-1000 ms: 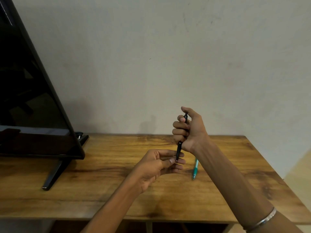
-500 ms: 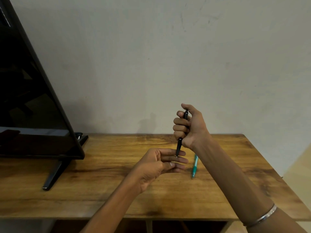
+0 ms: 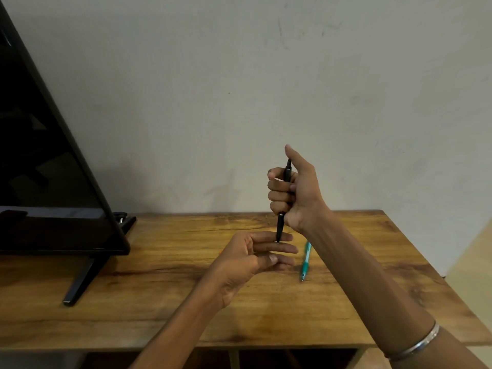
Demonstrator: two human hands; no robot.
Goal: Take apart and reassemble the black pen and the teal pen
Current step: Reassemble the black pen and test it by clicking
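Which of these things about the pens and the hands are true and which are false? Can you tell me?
1. The right hand grips the black pen upright. True.
2. The teal pen is held in the left hand. False: it lies on the wooden table, to the right of that hand.
3. The black pen's tip points down at the left hand's fingers. True.
4. The dark screen stands at the right end of the table. False: it stands at the left end.
5. A bracelet is on the right wrist. True.
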